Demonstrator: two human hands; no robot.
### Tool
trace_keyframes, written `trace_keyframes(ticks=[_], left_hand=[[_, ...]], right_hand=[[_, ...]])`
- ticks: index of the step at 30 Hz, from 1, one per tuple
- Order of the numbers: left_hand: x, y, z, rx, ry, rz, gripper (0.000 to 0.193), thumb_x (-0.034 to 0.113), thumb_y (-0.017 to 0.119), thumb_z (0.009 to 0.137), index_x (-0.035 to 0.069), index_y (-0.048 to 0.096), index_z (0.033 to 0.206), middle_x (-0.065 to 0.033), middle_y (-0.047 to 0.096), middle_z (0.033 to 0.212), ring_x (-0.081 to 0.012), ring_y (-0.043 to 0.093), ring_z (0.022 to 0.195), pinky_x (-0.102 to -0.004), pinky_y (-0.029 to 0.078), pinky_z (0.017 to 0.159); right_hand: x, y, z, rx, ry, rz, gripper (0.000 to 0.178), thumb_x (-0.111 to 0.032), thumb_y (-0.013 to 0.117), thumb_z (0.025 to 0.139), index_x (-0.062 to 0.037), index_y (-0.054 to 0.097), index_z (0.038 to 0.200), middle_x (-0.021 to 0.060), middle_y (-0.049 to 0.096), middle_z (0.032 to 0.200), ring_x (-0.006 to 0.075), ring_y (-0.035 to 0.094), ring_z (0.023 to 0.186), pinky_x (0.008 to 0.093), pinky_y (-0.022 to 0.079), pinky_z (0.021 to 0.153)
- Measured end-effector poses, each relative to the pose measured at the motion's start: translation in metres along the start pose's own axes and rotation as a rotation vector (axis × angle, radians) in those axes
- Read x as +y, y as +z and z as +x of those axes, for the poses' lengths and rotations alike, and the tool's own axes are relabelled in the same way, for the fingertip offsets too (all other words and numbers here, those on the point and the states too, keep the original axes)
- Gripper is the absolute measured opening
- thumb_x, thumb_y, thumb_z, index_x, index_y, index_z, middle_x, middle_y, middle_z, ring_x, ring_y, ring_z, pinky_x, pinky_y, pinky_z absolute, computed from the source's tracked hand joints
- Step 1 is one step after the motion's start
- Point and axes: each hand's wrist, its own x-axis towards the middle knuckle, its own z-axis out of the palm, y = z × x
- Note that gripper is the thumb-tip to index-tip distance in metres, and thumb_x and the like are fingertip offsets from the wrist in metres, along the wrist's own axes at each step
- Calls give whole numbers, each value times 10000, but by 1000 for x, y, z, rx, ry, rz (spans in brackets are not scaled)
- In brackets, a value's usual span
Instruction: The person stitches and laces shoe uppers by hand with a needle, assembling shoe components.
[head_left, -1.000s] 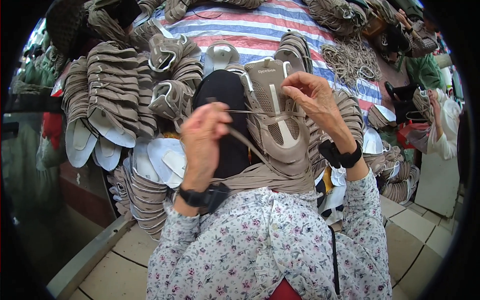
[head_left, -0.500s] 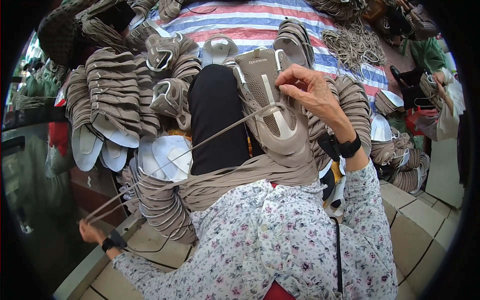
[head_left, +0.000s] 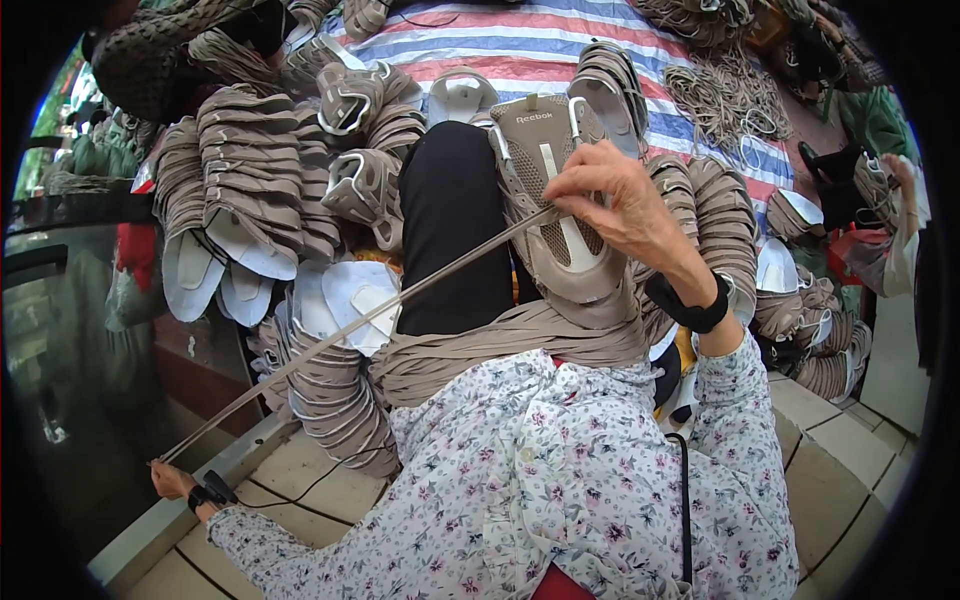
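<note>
A taupe shoe upper (head_left: 575, 262) with a mesh tongue and pale stripes rests over my right knee. Taut taupe shoelace (head_left: 370, 312) runs from the upper down to the far left. My right hand (head_left: 622, 205) pinches the lace over the tongue, thumb against forefinger. My left hand (head_left: 173, 481), stretched out low at the left, is closed on the other end of the lace. Across my lap lies a thick bundle of loose taupe laces (head_left: 500, 345).
Stacked shoe uppers (head_left: 250, 175) stand at the left, with another stack (head_left: 345, 410) beside my left thigh. More uppers (head_left: 722, 220) are piled at the right. A striped tarp (head_left: 500, 45) lies ahead, bearing a heap of laces (head_left: 725, 95). Another person's hand (head_left: 905, 185) shows at far right.
My right hand has moved down and left and now pinches the lace at the upper. The lace strands have drawn together and tight. My left hand has shifted slightly down and left.
</note>
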Motion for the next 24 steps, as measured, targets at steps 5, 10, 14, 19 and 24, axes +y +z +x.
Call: trace_keyframes(ticks=[5,10,14,19,24], left_hand=[[6,-11,3,40,56,-47,406,422,586,931,74,778,1015,-76,769,965,-288,697,923,-387,492,860],[3,-20,13,8,17,-128,412,433,579,928,85,795,960,-36,774,957,-246,695,932,-380,485,872],[2,-21,6,19,-57,-266,370,350,601,940,27,780,962,-59,775,937,-209,709,917,-330,502,859],[5,-27,-1,4,-109,-331,351,325,613,941,15,775,968,-73,773,942,-193,710,918,-308,500,860],[10,-25,-10,-20,-94,-390,304,273,647,914,-2,773,945,-80,766,967,-182,696,902,-312,502,861]], right_hand=[[-14,8,6,-99,-57,-262,54,-107,710,844,-92,755,870,35,577,850,216,525,936,382,328,835],[-13,7,20,-200,-154,-266,65,-77,683,856,-56,673,795,37,555,847,231,513,923,391,336,818],[-7,11,21,-253,-174,-197,116,-50,660,864,-43,590,770,43,530,832,242,500,911,401,337,801],[-4,25,17,-197,-199,-119,96,-37,654,859,-48,594,785,47,524,833,236,487,904,391,319,802],[-7,35,14,-111,-209,-107,67,-59,655,869,-66,615,816,38,528,833,218,478,896,376,305,811]])
